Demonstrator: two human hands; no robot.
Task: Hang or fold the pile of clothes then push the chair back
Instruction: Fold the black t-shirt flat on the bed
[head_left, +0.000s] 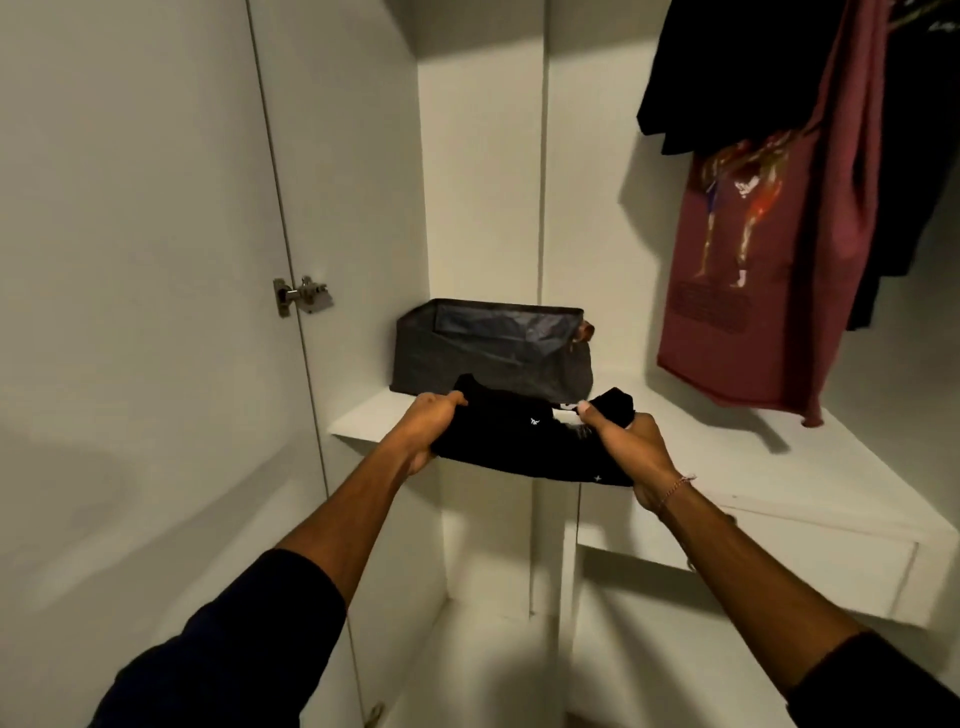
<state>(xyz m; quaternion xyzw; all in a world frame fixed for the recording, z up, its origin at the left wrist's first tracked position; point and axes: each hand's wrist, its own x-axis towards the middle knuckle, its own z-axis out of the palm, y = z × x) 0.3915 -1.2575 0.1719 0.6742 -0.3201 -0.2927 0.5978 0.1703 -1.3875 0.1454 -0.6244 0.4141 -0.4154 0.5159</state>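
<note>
In the head view, the left hand (428, 423) and right hand (621, 441) are each gripping an end of a folded black garment (519, 439), fingers curled round it, holding it at the shelf (363, 421) edge, before a grey bin (493, 348), near a hanging maroon shirt (753, 270).

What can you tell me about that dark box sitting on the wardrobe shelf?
The dark grey fabric storage bin looks soft-sided and rectangular, open-topped with a shinier lining; its walls sag and crease slightly. A small brown handle shows at its right end. It stands on the white shelf, behind the folded black garment.
</note>
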